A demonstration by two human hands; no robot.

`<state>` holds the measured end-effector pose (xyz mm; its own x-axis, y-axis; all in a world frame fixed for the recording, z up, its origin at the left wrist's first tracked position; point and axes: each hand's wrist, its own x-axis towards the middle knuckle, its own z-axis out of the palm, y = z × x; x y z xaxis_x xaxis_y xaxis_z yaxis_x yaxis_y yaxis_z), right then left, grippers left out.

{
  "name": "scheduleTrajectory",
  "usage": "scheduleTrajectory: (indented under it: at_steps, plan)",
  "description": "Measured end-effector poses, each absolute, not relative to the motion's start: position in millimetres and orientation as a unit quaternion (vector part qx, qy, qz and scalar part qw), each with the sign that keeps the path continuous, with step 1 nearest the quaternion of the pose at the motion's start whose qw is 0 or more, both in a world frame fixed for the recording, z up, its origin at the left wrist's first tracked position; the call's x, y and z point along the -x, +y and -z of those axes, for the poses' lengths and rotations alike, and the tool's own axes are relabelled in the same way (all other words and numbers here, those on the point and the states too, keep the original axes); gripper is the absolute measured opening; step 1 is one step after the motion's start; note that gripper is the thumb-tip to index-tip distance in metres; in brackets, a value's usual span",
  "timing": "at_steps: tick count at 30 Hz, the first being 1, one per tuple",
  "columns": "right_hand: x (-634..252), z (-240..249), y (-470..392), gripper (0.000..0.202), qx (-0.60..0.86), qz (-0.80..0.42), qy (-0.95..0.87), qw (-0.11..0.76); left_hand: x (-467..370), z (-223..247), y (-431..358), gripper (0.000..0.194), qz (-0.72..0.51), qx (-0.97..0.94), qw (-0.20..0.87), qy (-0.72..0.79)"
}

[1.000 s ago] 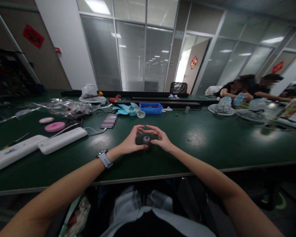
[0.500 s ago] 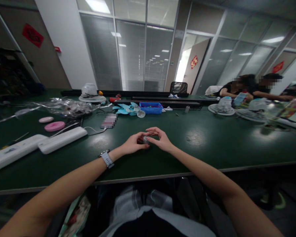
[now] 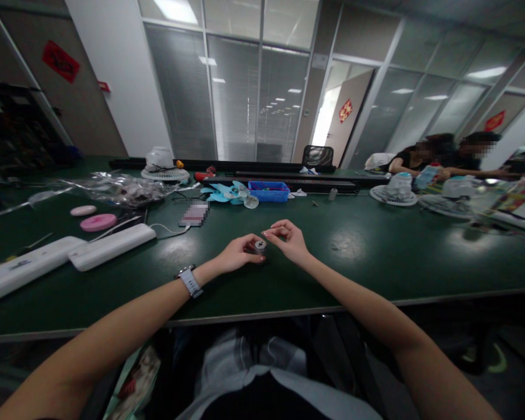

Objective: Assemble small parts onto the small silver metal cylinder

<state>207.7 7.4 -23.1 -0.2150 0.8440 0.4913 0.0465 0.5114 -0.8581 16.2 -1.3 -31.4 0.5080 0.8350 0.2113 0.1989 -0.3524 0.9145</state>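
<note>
In the head view, the person's left hand is holding a small metal cylinder between the thumb and curled fingers, near the front edge of the green table. The cylinder's round top is facing up, with dark openings showing; whether its base is touching the table is not clear. The right hand is hovering just beside it, apart from the cylinder, with thumb and forefinger narrowing almost to a pinch. Whether those fingertips are gripping anything tiny cannot be told.

The handling appears to be in progress, since one hand is steadying the cylinder and the other is poised close by. No part is visibly standing out of its top, and the pictures are not showing whether anything inside is finished or lacking. Farther back, blue fan blades, a blue tray and a small grey cylinder are lying well apart from both hands, none of them being handled.
</note>
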Motion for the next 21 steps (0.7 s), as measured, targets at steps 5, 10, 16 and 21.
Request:
scheduleTrajectory:
  at_steps: [5,10,16,21]
  plan:
    - [-228,26,24,0.034,0.353,-0.395,-0.701,0.478,-12,29,1,0.039,-0.344,-0.756,0.431,0.354]
    - [-245,32,36,0.04,0.338,-0.495,-0.742,0.3,-8,29,5,0.041,-0.345,-0.753,0.432,0.356]
    - [-246,27,34,0.041,0.304,-0.499,-0.763,0.278,-8,30,4,0.04,-0.348,-0.754,0.431,0.353]
    - [-241,36,36,0.037,0.334,-0.48,-0.753,0.302,-7,30,3,0.04,-0.348,-0.762,0.42,0.35]
